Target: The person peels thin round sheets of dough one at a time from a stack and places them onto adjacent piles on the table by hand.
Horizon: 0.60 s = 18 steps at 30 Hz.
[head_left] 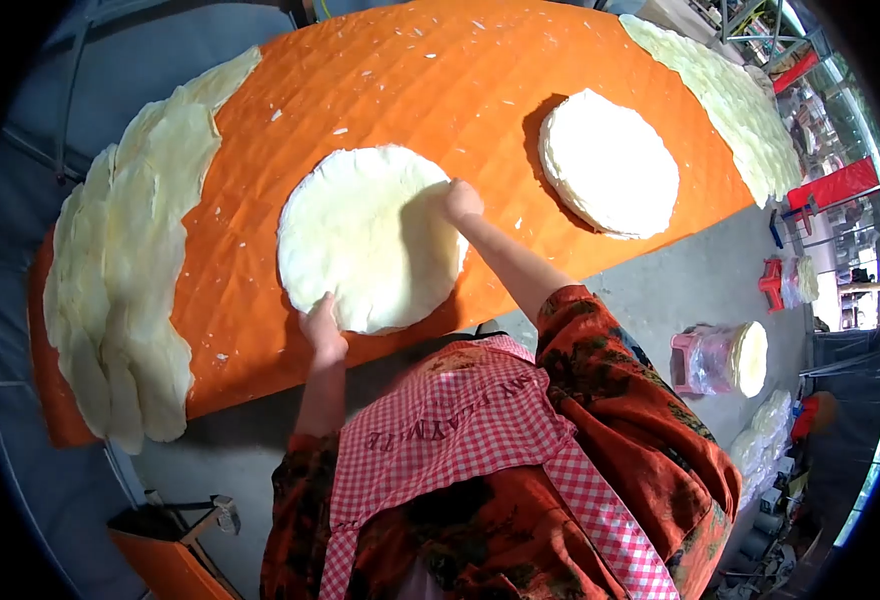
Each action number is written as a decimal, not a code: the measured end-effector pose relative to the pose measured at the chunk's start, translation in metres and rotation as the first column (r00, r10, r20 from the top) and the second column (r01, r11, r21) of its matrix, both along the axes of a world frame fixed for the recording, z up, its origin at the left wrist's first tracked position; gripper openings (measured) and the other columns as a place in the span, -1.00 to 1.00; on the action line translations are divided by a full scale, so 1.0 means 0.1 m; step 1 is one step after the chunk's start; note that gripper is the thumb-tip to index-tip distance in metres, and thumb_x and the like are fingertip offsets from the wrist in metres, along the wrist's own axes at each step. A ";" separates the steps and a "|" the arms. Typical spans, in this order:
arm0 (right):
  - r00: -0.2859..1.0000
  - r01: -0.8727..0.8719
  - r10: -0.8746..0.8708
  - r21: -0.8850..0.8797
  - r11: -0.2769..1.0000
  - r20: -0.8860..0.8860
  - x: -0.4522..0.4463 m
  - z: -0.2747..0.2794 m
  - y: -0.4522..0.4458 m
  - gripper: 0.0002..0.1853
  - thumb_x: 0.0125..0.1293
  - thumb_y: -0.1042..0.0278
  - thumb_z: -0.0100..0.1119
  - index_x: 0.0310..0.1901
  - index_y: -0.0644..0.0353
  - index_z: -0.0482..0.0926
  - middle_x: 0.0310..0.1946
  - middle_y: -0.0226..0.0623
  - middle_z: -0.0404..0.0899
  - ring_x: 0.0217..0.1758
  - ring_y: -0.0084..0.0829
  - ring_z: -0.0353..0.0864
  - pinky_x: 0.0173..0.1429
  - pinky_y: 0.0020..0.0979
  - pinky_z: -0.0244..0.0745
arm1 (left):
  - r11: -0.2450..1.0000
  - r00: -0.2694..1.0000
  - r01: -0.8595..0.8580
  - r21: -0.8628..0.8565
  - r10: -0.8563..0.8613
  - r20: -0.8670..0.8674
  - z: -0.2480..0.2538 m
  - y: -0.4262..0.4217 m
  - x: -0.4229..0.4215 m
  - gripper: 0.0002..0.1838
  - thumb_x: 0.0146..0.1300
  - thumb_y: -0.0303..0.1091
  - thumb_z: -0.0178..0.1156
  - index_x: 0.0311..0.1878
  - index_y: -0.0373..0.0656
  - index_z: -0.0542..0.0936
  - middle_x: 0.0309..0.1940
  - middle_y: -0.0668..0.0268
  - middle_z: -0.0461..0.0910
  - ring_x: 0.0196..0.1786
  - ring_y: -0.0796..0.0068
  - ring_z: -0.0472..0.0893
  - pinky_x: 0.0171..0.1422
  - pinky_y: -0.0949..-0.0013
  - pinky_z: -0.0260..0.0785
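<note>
A round, pale cream sheet or stack of sheets (370, 235) lies on the orange table cover (260, 200) in front of me. My left hand (322, 328) is closed on its lower left edge, thumb on top. At its upper right edge, my right hand (463, 202) grips the rim with its fingers folded. The undersides of both hands' grips are hidden. To the right, a thick stack of white round sheets (610, 165) rests on the same cover, apart from my hands.
Overlapping pale sheets (125, 250) cover the table's left end, and more (725, 105) lie at the right end. On the floor at right stand a pink stool with a wrapped stack (705, 360) and a red stool (772, 285). An orange box (165, 560) is at lower left.
</note>
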State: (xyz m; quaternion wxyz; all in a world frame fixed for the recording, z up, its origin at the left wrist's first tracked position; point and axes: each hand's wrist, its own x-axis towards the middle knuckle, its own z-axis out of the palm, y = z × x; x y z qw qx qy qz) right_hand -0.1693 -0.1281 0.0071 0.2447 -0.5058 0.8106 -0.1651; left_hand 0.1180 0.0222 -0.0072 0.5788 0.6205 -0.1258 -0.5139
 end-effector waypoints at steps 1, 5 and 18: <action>0.996 -0.025 0.023 0.025 0.999 0.081 -0.05 0.02 -0.03 -0.56 -0.02 0.18 0.34 -0.10 0.21 0.59 -0.08 -0.13 0.62 0.01 -0.14 0.58 0.08 -0.14 0.47 | 0.999 1.000 0.000 0.038 0.000 0.001 0.13 0.02 -0.03 -0.47 0.12 -0.45 0.27 0.17 -0.30 0.36 0.04 0.15 0.48 0.03 0.26 0.52 0.05 0.24 0.44; 0.895 -0.047 0.104 -0.140 0.989 0.435 -0.17 0.03 -0.12 -0.67 -0.05 0.13 0.38 -0.39 0.25 0.64 -0.37 -0.08 0.66 -0.26 -0.14 0.66 -0.11 -0.24 0.55 | 0.996 0.997 0.045 0.076 -0.040 -0.072 0.27 0.05 -0.02 -0.46 0.13 -0.38 0.27 0.18 -0.23 0.36 0.05 0.18 0.48 0.05 0.28 0.52 0.02 0.23 0.47; 0.958 -0.160 0.142 0.053 0.986 0.250 -0.26 -0.13 -0.23 -0.45 -0.07 -0.07 0.43 -0.13 0.21 0.68 -0.22 -0.08 0.65 -0.06 -0.32 0.60 0.01 -0.25 0.51 | 0.951 0.865 0.282 -0.126 -0.309 -0.396 -0.45 0.03 0.33 -0.57 0.14 -0.43 0.19 0.13 -0.18 0.45 -0.01 0.26 0.53 0.01 0.34 0.55 -0.16 0.34 0.50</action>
